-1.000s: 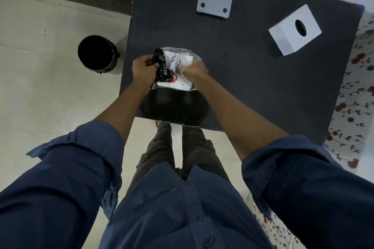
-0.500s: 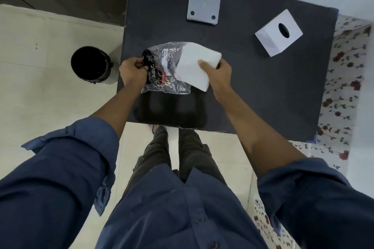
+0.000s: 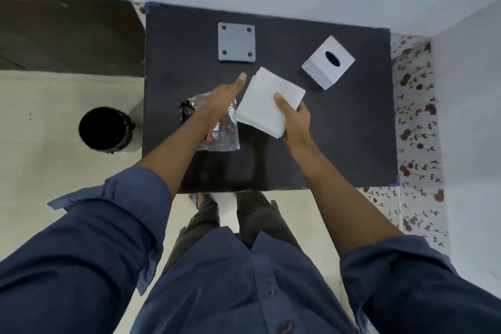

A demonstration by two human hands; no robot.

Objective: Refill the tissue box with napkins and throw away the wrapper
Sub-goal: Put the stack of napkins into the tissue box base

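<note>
right hand (image 3: 294,122) gripping napkin stack (image 3: 267,102) | left hand (image 3: 226,93) open, empty | tissue box (image 3: 328,65) at 2 o'clock, nearer right hand

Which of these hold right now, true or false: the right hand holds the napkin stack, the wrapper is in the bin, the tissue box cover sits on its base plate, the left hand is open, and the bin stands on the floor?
1. The right hand holds the napkin stack: true.
2. The wrapper is in the bin: false; it lies on the table.
3. The tissue box cover sits on its base plate: false; they lie apart.
4. The left hand is open: true.
5. The bin stands on the floor: true.
</note>
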